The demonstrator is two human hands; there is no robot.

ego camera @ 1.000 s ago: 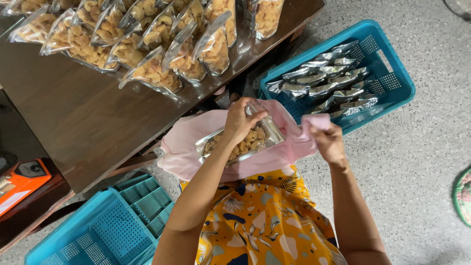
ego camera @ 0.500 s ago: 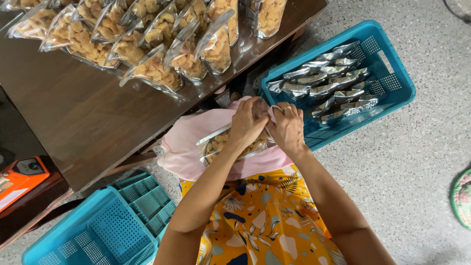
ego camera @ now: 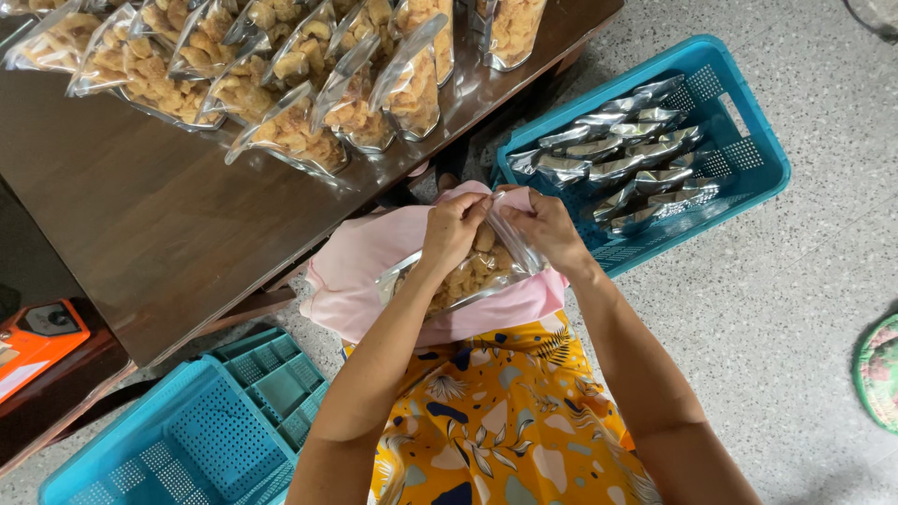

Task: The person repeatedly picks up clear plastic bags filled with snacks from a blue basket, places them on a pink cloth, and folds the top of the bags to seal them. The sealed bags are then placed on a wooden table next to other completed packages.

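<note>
I see both hands up at the top of one clear snack bag [ego camera: 468, 276]. The bag lies on a pink cloth [ego camera: 365, 266] spread over the lap, just above the yellow flowered skirt [ego camera: 496, 430]. It is full of light brown crunchy snacks.

The left hand [ego camera: 454, 229] is curled shut, pinching the top edge of the bag between thumb and fingers. The right hand [ego camera: 543, 224] is also closed on that same top edge, right next to the left one. The two hands almost touch. I cannot tell if the top of the bag is sealed.

On the brown table [ego camera: 159, 224] in front stand many more filled bags [ego camera: 290, 75], packed close in rows. Each one holds the same brown snacks and stands upright or leans a bit.

To the right, on the speckled floor [ego camera: 804, 281], sits a blue basket [ego camera: 758, 150]. Inside it is a pile of flat, shiny silver pouches [ego camera: 627, 154] that look empty.

At the lower left is another blue crate [ego camera: 178, 440] with holes in its walls. I see nothing in it. An orange thing [ego camera: 42, 341] sits at the left edge, and a green round thing [ego camera: 879, 369] peeks in at the right edge.
</note>
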